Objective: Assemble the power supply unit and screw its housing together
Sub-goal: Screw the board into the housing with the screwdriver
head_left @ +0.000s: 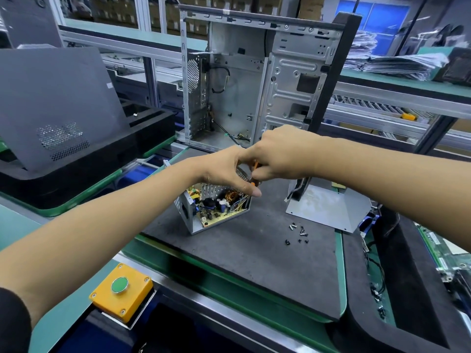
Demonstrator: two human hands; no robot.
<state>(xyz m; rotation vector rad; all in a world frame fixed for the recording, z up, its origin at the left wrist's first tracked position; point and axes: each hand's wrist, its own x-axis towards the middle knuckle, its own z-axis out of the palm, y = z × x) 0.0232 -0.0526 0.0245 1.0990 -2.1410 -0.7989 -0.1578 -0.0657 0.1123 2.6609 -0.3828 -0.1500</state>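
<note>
Hands meet at the far right corner of the open power supply [214, 210]. The left hand [229, 171] steadies its wall, fingers curled over it; the right hand [277, 156] pinches an orange-handled tool [255, 166], best kept square and clear of the wiring.

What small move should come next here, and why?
Probably finish tucking the wires into the open power supply box, then fetch the metal cover. Both the left hand and the right hand are at the box's far top edge, the right hand gripping something orange; the circuit board is exposed, and the screws lie loose on the mat.
</note>
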